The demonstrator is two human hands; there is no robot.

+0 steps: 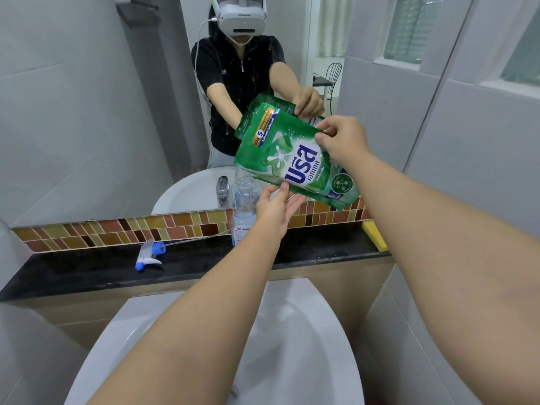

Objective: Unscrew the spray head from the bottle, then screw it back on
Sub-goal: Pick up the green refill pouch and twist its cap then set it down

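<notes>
Pinched between thumb and fingertips of the right hand [340,138] is the upper corner of a glossy green plastic refill pouch [295,162], so that grip is narrow and holding the pouch. The lower edge of the pouch is supported by the left hand [276,207], thumb on top and straight fingers beneath. The pouch is held tilted above the clear plastic bottle [244,211], which stands uncapped on the black stone desk [87,273] against the mirror. The white and blue trigger spray head [149,254] is seen lying on its side on the desk, well apart from the bottle. The unscrewing is judged done; a refill appears to be in hand, and the screwing back on is left.
</notes>
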